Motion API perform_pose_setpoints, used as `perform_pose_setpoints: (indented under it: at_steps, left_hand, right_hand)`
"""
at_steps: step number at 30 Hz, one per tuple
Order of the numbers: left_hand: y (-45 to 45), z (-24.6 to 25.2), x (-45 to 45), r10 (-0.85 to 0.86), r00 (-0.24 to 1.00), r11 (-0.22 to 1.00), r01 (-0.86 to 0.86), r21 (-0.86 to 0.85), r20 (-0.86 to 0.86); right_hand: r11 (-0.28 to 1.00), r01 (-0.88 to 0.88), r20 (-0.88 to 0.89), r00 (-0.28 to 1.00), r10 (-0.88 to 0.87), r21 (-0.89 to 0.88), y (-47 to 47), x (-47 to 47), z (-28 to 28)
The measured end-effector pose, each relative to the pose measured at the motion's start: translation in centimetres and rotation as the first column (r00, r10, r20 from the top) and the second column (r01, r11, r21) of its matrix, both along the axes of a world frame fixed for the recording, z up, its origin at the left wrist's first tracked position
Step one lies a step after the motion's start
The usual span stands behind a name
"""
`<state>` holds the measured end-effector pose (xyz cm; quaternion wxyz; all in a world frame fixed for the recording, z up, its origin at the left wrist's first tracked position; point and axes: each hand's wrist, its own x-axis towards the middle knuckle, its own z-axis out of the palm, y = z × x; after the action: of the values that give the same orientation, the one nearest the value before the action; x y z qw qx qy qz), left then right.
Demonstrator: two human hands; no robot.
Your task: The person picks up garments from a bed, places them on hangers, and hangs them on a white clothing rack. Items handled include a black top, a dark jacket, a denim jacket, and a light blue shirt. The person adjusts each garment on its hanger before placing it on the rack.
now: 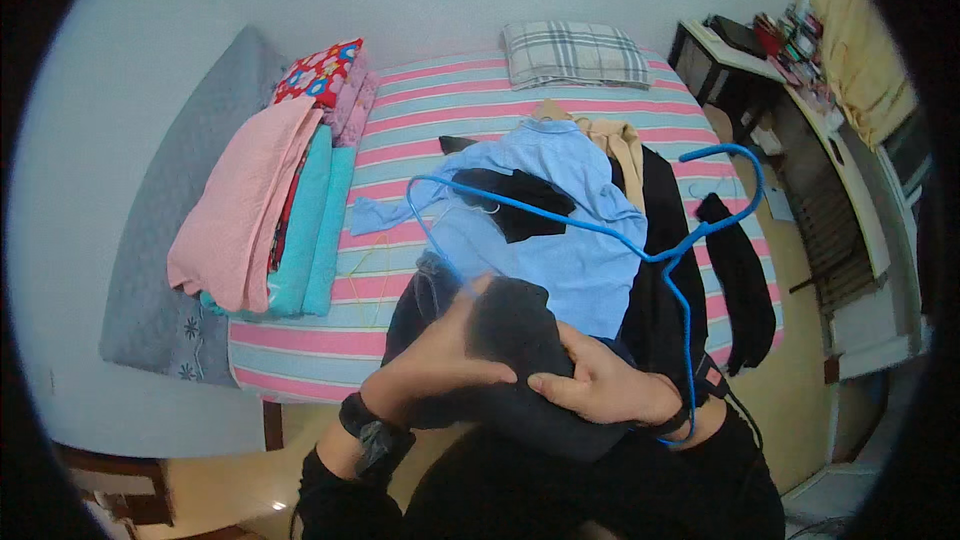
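A dark grey garment [517,319] is gathered between my two hands, close to my body. My left hand [439,356] grips its left side, with the thumb across the front. The fingers of my right hand [611,382] hold the opposite side. A blue clothes hanger [600,226] stands in front of the garment and above the bed; one of its arms runs down to my left hand, the other to my right forearm. Whether any fingers hold the hanger is unclear. Behind it a light blue shirt [517,277] lies spread out, with a small black garment [525,202] on top.
Striped bedding [420,109] covers the bed. Folded turquoise bedding [319,225] and a pink folded cover [232,210] are stacked left; a plaid pillow [577,52] lies at the back. Black clothing [660,255] and a beige garment [622,142] lie right, near a desk [731,52].
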<state>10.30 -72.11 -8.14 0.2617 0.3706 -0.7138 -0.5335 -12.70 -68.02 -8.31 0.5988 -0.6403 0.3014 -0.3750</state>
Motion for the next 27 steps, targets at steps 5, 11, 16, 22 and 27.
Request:
perform_pose_setpoints:
  at_steps: [5,11,16,22,27]
  left_hand:
    - [0.4,-1.6,-1.1,0.166,0.948,0.916,-0.046,-0.399,0.271]
    - [-1.9,-4.4,-2.5,0.312,0.911,0.827,-0.12,-0.55,0.269]
    - [-4.6,-6.4,-3.0,0.447,0.838,0.796,-0.213,-0.566,0.313]
    - [-1.7,-3.2,1.5,-0.07,0.955,0.984,0.113,0.135,-0.29]
    - [-1.5,-1.2,-0.2,0.073,0.958,0.973,-0.008,-0.23,0.276]
  right_hand:
    - [0.99,-0.056,-0.177,0.981,0.078,0.126,-0.3,0.2,1.5]
    - [0.998,-0.033,-0.221,0.975,0.02,-0.057,-0.6,2.5,1.1]
    - [1.0,-0.011,-0.184,0.983,0.016,0.024,-1.4,2.3,1.5]
    - [0.959,-0.022,0.002,1.0,0.022,0.282,-3.0,0.3,3.0]
    - [0.991,-0.085,-0.24,0.965,0.107,0.101,-3.0,2.1,3.2]
